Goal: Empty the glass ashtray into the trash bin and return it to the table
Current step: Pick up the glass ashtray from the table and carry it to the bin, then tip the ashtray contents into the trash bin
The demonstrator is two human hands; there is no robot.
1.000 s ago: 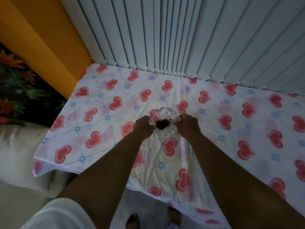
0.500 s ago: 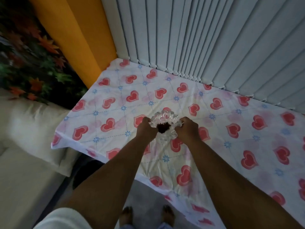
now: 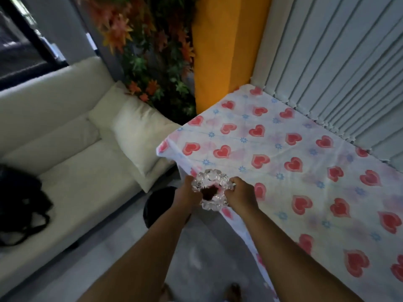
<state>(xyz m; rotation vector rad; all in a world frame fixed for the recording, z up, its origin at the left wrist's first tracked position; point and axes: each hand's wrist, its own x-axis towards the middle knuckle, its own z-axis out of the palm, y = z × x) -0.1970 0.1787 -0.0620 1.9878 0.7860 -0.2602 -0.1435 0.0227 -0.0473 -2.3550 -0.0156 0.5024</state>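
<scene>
The glass ashtray [image 3: 212, 188] is a clear, scalloped cut-glass bowl with dark ash in its middle. Both hands hold it level in the air, at the table's left front corner. My left hand [image 3: 187, 196] grips its left rim and my right hand [image 3: 241, 196] grips its right rim. A dark round trash bin [image 3: 156, 205] stands on the floor just below and left of the ashtray, partly hidden by my left forearm. The table [image 3: 294, 171], under a white cloth with red hearts, lies to the right.
A cream sofa [image 3: 72, 171] with a cushion [image 3: 139, 131] stands left of the table, a black bag [image 3: 19, 203] on its seat. Orange and green artificial leaves [image 3: 152, 68], an orange wall and grey vertical blinds [image 3: 338, 62] lie behind. My bare feet show on the grey floor.
The ashtray has been lifted off the middle of the table and carried left to its corner, still in both hands. The view has swung left, revealing the sofa and the bin.
</scene>
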